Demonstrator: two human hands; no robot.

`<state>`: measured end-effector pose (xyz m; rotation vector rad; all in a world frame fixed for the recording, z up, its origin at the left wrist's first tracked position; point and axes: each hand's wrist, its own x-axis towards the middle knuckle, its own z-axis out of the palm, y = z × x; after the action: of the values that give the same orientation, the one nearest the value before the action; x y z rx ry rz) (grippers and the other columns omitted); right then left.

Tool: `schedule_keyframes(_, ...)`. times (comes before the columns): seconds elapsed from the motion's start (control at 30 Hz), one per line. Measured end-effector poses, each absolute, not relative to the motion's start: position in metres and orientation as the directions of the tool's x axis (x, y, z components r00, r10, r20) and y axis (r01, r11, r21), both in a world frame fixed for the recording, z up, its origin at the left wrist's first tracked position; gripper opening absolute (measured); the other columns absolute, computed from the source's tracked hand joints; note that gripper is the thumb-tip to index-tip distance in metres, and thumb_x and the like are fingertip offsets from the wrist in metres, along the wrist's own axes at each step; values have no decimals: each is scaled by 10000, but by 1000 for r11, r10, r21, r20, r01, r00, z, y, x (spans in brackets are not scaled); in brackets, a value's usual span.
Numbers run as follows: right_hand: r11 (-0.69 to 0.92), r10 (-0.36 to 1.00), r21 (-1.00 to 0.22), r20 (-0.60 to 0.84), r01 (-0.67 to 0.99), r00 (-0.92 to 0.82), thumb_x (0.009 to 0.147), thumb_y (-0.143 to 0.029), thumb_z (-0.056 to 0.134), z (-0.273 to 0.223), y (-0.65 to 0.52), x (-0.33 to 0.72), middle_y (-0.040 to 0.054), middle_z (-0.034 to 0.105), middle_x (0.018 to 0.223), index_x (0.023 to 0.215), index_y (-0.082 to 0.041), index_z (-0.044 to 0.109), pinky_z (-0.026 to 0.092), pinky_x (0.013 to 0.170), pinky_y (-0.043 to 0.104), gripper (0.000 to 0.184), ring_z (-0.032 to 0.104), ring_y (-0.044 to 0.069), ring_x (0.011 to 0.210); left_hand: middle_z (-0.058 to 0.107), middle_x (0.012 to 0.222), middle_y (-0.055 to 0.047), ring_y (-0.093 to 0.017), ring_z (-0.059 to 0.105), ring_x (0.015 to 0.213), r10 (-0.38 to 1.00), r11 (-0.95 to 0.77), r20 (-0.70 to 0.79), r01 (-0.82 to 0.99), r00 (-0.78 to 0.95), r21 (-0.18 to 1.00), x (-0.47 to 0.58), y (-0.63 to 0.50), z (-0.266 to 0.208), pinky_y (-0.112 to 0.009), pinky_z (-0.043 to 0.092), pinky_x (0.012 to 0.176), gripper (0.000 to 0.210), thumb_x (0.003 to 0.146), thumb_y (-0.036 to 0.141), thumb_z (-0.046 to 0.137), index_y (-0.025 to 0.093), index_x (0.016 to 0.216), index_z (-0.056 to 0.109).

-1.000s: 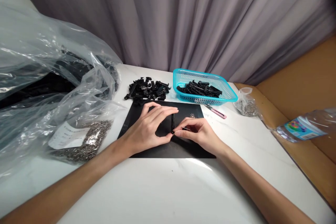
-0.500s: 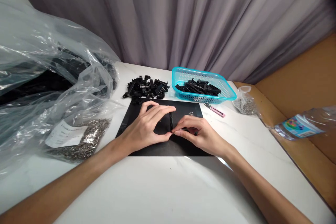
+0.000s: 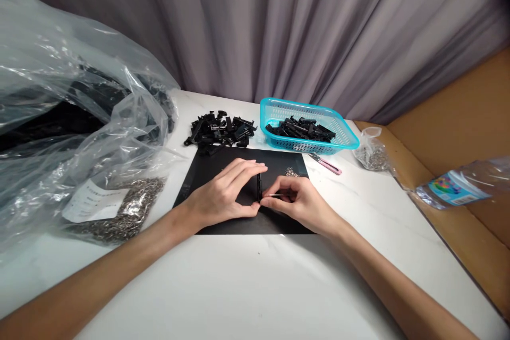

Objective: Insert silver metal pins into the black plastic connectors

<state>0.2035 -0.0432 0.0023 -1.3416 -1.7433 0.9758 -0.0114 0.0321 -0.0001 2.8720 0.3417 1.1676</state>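
Note:
Above a black mat (image 3: 223, 223), my left hand (image 3: 223, 191) is closed on a narrow black plastic part (image 3: 259, 187), with fingertips at its far end and the thumb at its near end. My right hand (image 3: 297, 199) pinches a thin metal pin (image 3: 274, 195), its tip close against the near end of the part. Whether the pin touches the part or goes into it I cannot tell. A small heap of shiny metal pieces (image 3: 292, 172) lies on the mat beyond my right hand.
Behind the mat lie a pile of black parts (image 3: 223, 130) and a blue basket (image 3: 348, 138) holding more. A pink-handled cutter (image 3: 329, 167) rests beside it. Bags of metal pieces stand left (image 3: 137, 212) and right (image 3: 373, 156). A plastic bottle (image 3: 454, 188) lies far right.
The right fingers have shifted slightly, and the thin metal pin shows more plainly between them. The left fingers have drawn closer together around the black part. The view has tilted slightly.

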Motion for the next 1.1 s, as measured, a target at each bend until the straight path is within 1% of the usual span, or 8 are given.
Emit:
schedule_keyframes(0.2, 185, 975, -881, 112, 435, -190, 910, -415, 745, 0, -44, 199, 18, 782, 902, 818, -221, 708, 502, 751, 313, 218, 680, 189, 817, 709, 1158, -128, -293, 690, 1104, 206, -974, 700, 212, 684, 80, -11, 34, -2, -469, 597, 978, 627, 810, 139, 735, 149, 1386, 486)
schedule_keyframes(0.37, 162, 981, -861, 87, 482, -175, 907, -425, 751, 2, -43, 199, 3, 772, 863, 812, -219, 708, 462, 711, 298, 230, 636, 173, 771, 707, 1169, -124, -290, 686, 1110, 200, -977, 696, 198, 689, 84, -10, 33, -2, -466, 585, 996, 637, 806, 132, 733, 158, 1391, 481)
schedule_keyframes(0.57, 217, 975, -819, 161, 531, -151, 960, -474, 672, 14, -40, 211, 26, 707, 874, 830, -196, 710, 414, 639, 296, 309, 564, 154, 720, 671, 1131, -79, -251, 678, 1069, 454, -889, 560, 314, 693, 332, -10, 34, -1, -383, 590, 959, 589, 759, 218, 796, 176, 1297, 560)
schedule_keyframes(0.73, 336, 934, -767, 344, 546, -92, 1070, -472, 463, 20, -41, 217, 79, 690, 1054, 891, -217, 756, 480, 925, 379, 427, 632, 222, 1010, 664, 1231, -66, -244, 685, 1097, 572, -806, 438, 377, 693, 457, -11, 39, -2, -361, 596, 959, 618, 743, 295, 821, 219, 1300, 565)
schedule_keyframes(0.8, 339, 931, -759, 354, 556, -85, 1071, -491, 455, 19, -41, 215, 77, 695, 1005, 968, -228, 779, 495, 921, 390, 430, 647, 219, 955, 659, 1285, -82, -249, 683, 1133, 601, -780, 423, 382, 678, 496, -11, 42, -4, -372, 595, 979, 674, 735, 311, 825, 214, 1335, 533)
schedule_keyframes(0.93, 289, 956, -892, 285, 346, -66, 1025, -541, 539, 11, -41, 208, 64, 720, 829, 950, -190, 782, 561, 808, 349, 434, 699, 196, 798, 686, 1260, -104, -308, 623, 1270, 629, -758, 413, 404, 659, 511, -10, 45, -7, -458, 543, 1084, 706, 700, 339, 841, 198, 1323, 541)
schedule_keyframes(1.03, 215, 975, -969, 206, 122, -81, 950, -549, 662, 4, -39, 205, 71, 763, 897, 929, -177, 770, 606, 832, 355, 388, 747, 200, 808, 715, 1204, -91, -357, 512, 1398, 637, -755, 395, 433, 662, 492, -11, 45, -5, -503, 510, 1121, 570, 703, 313, 827, 207, 1220, 612)
schedule_keyframes(1.1, 204, 976, -976, 197, 76, -88, 921, -550, 698, 1, -38, 204, 71, 772, 921, 900, -180, 774, 621, 828, 353, 379, 755, 199, 814, 721, 1192, -81, -363, 504, 1406, 644, -749, 385, 441, 662, 495, -11, 44, -3, -512, 506, 1126, 554, 701, 315, 831, 214, 1205, 626)
